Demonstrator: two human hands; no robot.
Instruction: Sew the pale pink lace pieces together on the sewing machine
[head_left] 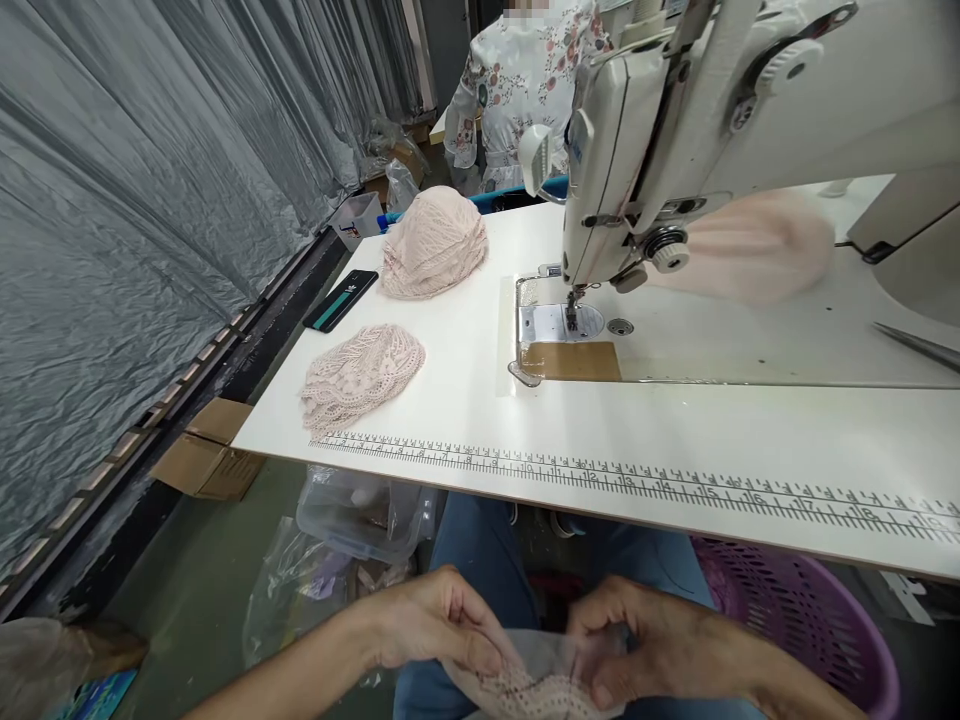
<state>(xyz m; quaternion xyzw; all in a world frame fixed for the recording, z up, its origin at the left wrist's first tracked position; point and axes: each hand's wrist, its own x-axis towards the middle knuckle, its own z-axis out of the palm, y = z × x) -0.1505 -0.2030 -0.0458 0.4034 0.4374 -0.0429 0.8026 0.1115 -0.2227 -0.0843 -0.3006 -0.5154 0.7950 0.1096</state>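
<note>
Nearest the camera, low over denim-clad legs (480, 560), held lace (551, 692) with a sheer upper part, cropped by the lower frame edge, long axis roughly crosswise from hand to hand. At its left end, left hand (450, 625), grip closed, pinching tightly. At its right end, right hand (645, 640), looser grip, fingers curled behind, thumb in front. Neither hand clearly nearer. Ahead, room to move up to the front edge of the surface (457, 400), marked with a printed ruler (547, 470). Upon it, left to right: dark phone (343, 298), flat lace piece (364, 378) close to the edge, rounded lace heap (435, 243) behind, then sewing machine (615, 150), presser foot (572, 314) straight ahead of the held lace, well apart. Lower right, beside the legs, purple basket (874, 625).
</note>
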